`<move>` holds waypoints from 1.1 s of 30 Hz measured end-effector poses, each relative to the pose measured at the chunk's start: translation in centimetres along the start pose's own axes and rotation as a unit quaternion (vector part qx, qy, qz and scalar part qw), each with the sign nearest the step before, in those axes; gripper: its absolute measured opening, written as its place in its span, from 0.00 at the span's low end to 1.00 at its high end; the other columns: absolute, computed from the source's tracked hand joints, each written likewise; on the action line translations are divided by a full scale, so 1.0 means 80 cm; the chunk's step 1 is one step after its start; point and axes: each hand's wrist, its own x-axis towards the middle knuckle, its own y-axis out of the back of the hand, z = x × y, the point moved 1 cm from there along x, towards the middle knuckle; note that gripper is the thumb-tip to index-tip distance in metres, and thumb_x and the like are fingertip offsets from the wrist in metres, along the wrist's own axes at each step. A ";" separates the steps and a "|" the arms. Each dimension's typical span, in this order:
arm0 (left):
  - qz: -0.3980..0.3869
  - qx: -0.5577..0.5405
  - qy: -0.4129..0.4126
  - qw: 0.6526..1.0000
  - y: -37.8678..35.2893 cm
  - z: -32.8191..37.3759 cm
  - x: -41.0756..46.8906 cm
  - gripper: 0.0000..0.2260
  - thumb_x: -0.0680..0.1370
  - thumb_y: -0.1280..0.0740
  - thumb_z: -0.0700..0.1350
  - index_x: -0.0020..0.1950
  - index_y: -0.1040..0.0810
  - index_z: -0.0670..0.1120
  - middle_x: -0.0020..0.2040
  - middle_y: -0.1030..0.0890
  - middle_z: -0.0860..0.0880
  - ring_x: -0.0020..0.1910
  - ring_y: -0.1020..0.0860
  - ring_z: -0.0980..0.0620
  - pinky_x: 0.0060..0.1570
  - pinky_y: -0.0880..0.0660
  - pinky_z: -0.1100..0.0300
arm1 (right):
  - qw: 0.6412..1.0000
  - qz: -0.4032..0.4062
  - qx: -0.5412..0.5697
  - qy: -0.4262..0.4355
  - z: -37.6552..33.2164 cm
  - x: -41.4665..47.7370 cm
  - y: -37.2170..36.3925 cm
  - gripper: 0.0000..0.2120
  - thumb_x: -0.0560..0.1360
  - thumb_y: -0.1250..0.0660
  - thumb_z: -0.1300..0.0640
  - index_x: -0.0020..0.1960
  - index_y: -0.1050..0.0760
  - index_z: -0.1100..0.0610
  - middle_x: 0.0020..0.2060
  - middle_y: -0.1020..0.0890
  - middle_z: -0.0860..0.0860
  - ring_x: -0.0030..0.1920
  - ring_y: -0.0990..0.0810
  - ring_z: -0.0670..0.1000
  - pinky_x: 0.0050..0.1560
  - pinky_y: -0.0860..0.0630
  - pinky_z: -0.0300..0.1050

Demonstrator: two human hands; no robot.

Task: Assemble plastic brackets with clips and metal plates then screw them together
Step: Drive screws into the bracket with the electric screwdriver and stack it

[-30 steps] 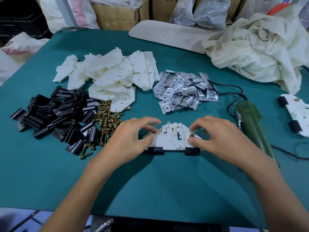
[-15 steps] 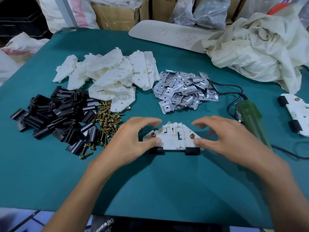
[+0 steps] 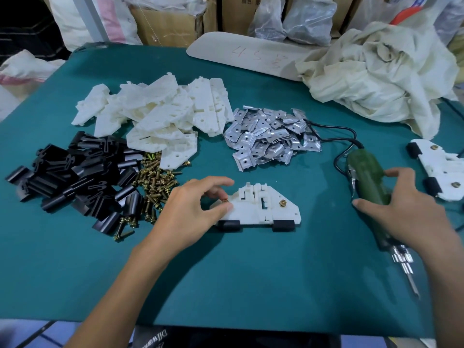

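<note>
- Teal table (image 3: 251, 285): the white bracket (image 3: 261, 209) lies at centre.
- Left grip (image 3: 193, 209), fingertips pinched together, holds a screw (image 3: 225, 200) at the bracket's 9 o'clock end.
- Right grip (image 3: 406, 212) clamps round the green screwdriver (image 3: 366, 177) at 3 o'clock.

Red "4 5" handwritten on beige board (image 3: 218, 50), top ctr.

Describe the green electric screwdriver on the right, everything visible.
The electric screwdriver has a dark green, plastic-looking body, a silver chuck and a thin bit pointing towards the person, and a black cord looping off its far end. It lies on the teal table; the right hand grips its body.
</note>
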 end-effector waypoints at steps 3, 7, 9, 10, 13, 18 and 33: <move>-0.008 -0.004 -0.003 1.000 0.001 0.000 -0.002 0.22 0.74 0.25 0.44 0.58 0.23 0.70 0.48 0.17 0.68 0.56 0.21 0.60 0.59 0.32 0.63 | 0.997 0.014 0.063 -0.032 0.007 0.002 0.001 0.29 0.67 0.22 0.39 0.57 0.36 0.45 0.43 0.18 0.50 0.44 0.19 0.59 0.49 0.23 0.56; -0.027 0.010 -0.015 0.999 0.003 0.004 -0.002 0.22 0.75 0.25 0.45 0.61 0.24 0.68 0.53 0.19 0.70 0.62 0.24 0.63 0.63 0.34 0.62 | 0.911 0.006 0.410 -0.045 0.012 -0.004 0.016 0.25 0.57 0.16 0.44 0.51 0.16 0.49 0.36 0.14 0.47 0.33 0.16 0.47 0.34 0.18 0.43; -0.040 0.013 -0.020 0.999 0.000 0.008 0.000 0.24 0.73 0.25 0.55 0.66 0.26 0.67 0.62 0.25 0.72 0.67 0.31 0.68 0.64 0.35 0.64 | 0.803 -0.047 0.592 -0.038 0.004 -0.005 0.011 0.20 0.65 0.21 0.43 0.51 0.14 0.54 0.37 0.17 0.47 0.32 0.20 0.45 0.32 0.21 0.38; -0.049 0.016 -0.019 0.998 -0.003 0.010 0.002 0.27 0.71 0.26 0.61 0.69 0.28 0.67 0.66 0.28 0.73 0.69 0.34 0.70 0.66 0.37 0.65 | 0.734 -0.081 0.674 -0.028 -0.005 -0.007 0.007 0.18 0.71 0.27 0.43 0.52 0.15 0.55 0.40 0.18 0.48 0.34 0.21 0.45 0.35 0.21 0.37; -0.118 0.071 -0.032 0.990 -0.015 0.023 0.015 0.40 0.65 0.30 0.74 0.75 0.37 0.67 0.75 0.38 0.68 0.75 0.42 0.66 0.72 0.42 0.59 | 0.558 -0.142 0.817 -0.007 -0.033 -0.015 0.001 0.14 0.80 0.37 0.45 0.54 0.23 0.56 0.47 0.17 0.52 0.42 0.19 0.48 0.40 0.22 0.39; -0.140 0.139 -0.051 0.979 -0.038 0.027 0.024 0.45 0.65 0.27 0.72 0.78 0.40 0.62 0.74 0.33 0.61 0.64 0.41 0.65 0.69 0.39 0.52 | 0.520 -0.180 0.835 0.018 -0.054 -0.022 -0.008 0.20 0.78 0.39 0.44 0.58 0.26 0.59 0.47 0.21 0.52 0.39 0.24 0.50 0.42 0.23 0.44; -0.104 0.098 -0.037 0.989 -0.045 0.020 0.019 0.43 0.63 0.25 0.71 0.74 0.32 0.61 0.65 0.26 0.63 0.54 0.36 0.64 0.57 0.33 0.60 | 0.638 -0.002 0.763 0.104 -0.157 -0.022 0.010 0.19 0.67 0.22 0.41 0.44 0.25 0.52 0.28 0.26 0.51 0.25 0.29 0.50 0.30 0.27 0.43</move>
